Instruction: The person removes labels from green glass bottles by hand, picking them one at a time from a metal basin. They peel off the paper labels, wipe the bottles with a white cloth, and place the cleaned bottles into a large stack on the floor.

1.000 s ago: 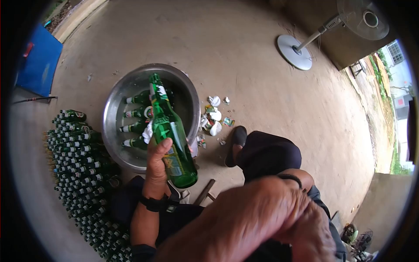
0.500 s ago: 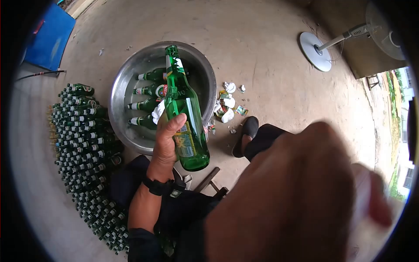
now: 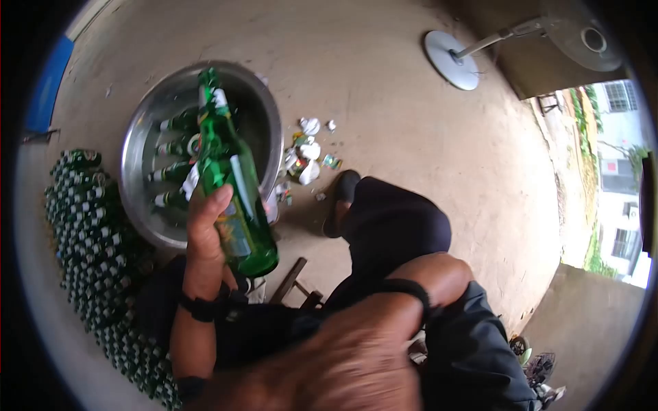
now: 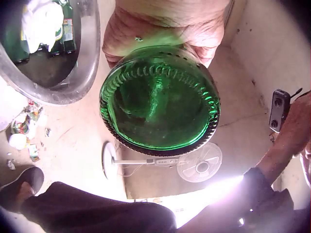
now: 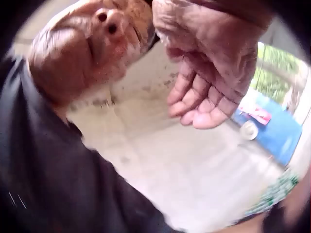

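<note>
In the head view my left hand [image 3: 205, 229] grips a green glass beer bottle [image 3: 229, 161] by its lower body, neck pointing away and slightly left. A yellowish label shows beside the thumb. The bottle's round base [image 4: 160, 107] faces the left wrist camera. Beyond it stands a metal basin [image 3: 139, 161] with several green bottles [image 3: 179, 122] lying inside and a crumpled white wad [image 3: 190, 179] near their right ends. My right hand [image 3: 322, 370] is blurred, close to the head camera. In the right wrist view its fingers [image 5: 206, 104] hang loosely curled below the face, holding nothing.
Many green bottles [image 3: 89, 240] stand packed on the floor at left. Crumpled white scraps and label pieces [image 3: 307, 151] lie right of the basin. A dark wooden stool leg [image 3: 288, 281] is close to my knees. A pedestal fan [image 3: 452, 61] stands farther off.
My right hand swung out to the right, then came back low across the front of the view. The left hand keeps its grip on the bottle. The head view has shifted.
</note>
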The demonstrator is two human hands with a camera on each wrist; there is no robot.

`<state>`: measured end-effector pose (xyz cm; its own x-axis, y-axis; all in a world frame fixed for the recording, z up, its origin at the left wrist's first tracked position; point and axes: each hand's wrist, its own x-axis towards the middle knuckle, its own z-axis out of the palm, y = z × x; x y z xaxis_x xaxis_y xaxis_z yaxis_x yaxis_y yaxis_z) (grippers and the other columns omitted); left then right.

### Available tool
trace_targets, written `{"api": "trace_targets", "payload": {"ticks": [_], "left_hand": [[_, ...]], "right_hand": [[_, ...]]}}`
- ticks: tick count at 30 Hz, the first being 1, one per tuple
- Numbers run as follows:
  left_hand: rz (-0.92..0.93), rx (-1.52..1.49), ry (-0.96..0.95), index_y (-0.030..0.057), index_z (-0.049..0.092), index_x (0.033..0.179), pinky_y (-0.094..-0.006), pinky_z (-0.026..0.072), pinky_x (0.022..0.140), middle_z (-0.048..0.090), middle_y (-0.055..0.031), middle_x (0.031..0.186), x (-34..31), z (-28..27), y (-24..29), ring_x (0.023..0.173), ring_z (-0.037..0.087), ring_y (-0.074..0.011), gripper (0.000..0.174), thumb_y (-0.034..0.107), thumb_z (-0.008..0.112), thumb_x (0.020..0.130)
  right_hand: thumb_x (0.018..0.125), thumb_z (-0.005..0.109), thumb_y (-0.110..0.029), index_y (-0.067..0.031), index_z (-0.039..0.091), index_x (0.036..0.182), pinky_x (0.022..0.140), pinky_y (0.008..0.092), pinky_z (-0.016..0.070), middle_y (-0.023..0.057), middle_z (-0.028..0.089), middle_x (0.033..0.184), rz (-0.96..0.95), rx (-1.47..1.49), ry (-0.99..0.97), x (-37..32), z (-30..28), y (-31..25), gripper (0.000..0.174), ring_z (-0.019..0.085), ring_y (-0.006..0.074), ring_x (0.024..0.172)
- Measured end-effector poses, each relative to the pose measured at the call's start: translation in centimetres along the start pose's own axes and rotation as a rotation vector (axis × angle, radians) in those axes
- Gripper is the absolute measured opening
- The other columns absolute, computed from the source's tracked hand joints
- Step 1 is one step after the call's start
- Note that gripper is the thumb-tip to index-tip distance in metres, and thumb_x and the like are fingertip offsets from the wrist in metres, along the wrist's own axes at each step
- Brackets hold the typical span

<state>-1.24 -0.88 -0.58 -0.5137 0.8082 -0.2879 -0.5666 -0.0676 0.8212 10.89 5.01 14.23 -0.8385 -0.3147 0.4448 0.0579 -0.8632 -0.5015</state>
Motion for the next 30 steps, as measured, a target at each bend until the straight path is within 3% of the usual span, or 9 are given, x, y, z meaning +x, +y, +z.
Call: {"api": "trace_targets", "payload": {"ticks": [5,7,8,11,16,23,25,28,30], "left_hand": [[-0.266,-0.14,0.089,0.0008,0.055,0.128,-0.0397,0.0604,0.075,0.066,-0.0106,0.098,-0.1,-0.6,0.9,0.084,0.07,-0.0257,0.058,0.037,0.072,0.087],[0.119,0.236,0.047,0.0018,0.056,0.129,-0.0412,0.0597,0.078,0.066,-0.0099,0.1,0.4,-2.2,-0.9,0.087,0.07,-0.0264,0.058,0.038,0.073,0.087],[0.471,0.596,0.0,0.0027,0.056,0.129,-0.0426,0.059,0.081,0.066,-0.0092,0.102,0.8,-2.9,-1.9,0.091,0.069,-0.0271,0.058,0.038,0.073,0.087],[0.019,-0.06,0.053,0.0006,0.056,0.128,-0.038,0.0623,0.071,0.068,-0.0107,0.102,-0.3,0.6,1.7,0.081,0.072,-0.0246,0.055,0.032,0.073,0.087],[-0.005,-0.1,0.037,-0.0034,0.06,0.118,-0.0391,0.0617,0.069,0.069,-0.0167,0.091,-0.1,0.2,1.3,0.077,0.073,-0.029,0.055,0.037,0.072,0.084],[-0.001,-0.066,-0.045,0.0,0.055,0.126,-0.0346,0.0603,0.075,0.07,-0.0124,0.097,-0.5,0.2,1.8,0.082,0.072,-0.0219,0.052,0.031,0.072,0.087],[-0.019,-0.042,-0.032,0.0017,0.056,0.127,-0.0319,0.0559,0.083,0.066,-0.0074,0.104,-0.7,0.3,1.8,0.091,0.066,-0.0162,0.051,0.027,0.074,0.086],[-0.02,0.026,-0.019,0.003,0.056,0.127,-0.0303,0.0519,0.087,0.063,-0.0039,0.108,-0.8,0.3,1.6,0.096,0.062,-0.0134,0.051,0.026,0.074,0.086],[-0.027,0.074,-0.015,0.0039,0.057,0.127,-0.0298,0.0488,0.088,0.062,-0.0023,0.108,-1.1,0.6,2.0,0.098,0.059,-0.0121,0.05,0.026,0.074,0.085]], "right_hand": [[0.095,0.057,-0.003,0.004,0.069,0.098,0.084,0.0442,0.0559,0.0163,0.07,0.091,-0.248,-1.292,0.262,-0.9,-6.2,0.3,0.014,0.07,0.0317,0.088],[0.096,0.053,0.0,0.0035,0.07,0.104,0.086,0.0437,0.0558,0.0177,0.071,0.096,-0.262,-1.434,0.414,-1.2,-8.5,-1.4,0.019,0.07,0.0345,0.094],[0.096,0.053,0.0,0.0036,0.07,0.105,0.085,0.041,0.0563,0.0165,0.071,0.097,-0.299,-1.467,0.539,-1.6,-9.3,-2.4,0.02,0.071,0.031,0.094],[0.093,0.053,0.001,0.002,0.07,0.099,0.069,0.0293,0.0546,0.0096,0.07,0.088,-0.327,-0.872,1.058,-2.1,-10.9,-3.7,0.018,0.068,0.0151,0.078],[0.089,0.049,-0.011,-0.0005,0.067,0.079,0.054,0.0236,0.0332,-0.0012,0.054,0.065,-0.183,-0.878,1.272,-4.1,-14.4,-7.2,0.023,0.043,0.0052,0.058],[0.098,0.061,-0.021,0.0081,0.07,0.097,0.06,0.0316,0.0488,0.0094,0.067,0.071,-0.023,-1.238,1.206,-3.4,-16.0,-4.9,0.031,0.06,0.0138,0.064],[0.099,0.068,-0.025,0.0067,0.071,0.105,0.065,0.0397,0.0552,0.0231,0.071,0.082,-0.015,-1.522,1.077,-3.4,-16.0,-4.7,0.033,0.071,0.0324,0.068],[0.101,0.067,-0.022,0.0045,0.07,0.108,0.063,0.0378,0.054,0.018,0.071,0.08,-0.024,-1.679,0.993,-3.4,-16.2,-4.5,0.028,0.067,0.0227,0.066],[0.098,0.066,-0.014,0.003,0.068,0.096,0.059,0.0464,0.0527,0.0223,0.067,0.077,-0.153,-1.902,0.913,-3.3,-16.3,-4.3,0.018,0.067,0.0445,0.07]]}}
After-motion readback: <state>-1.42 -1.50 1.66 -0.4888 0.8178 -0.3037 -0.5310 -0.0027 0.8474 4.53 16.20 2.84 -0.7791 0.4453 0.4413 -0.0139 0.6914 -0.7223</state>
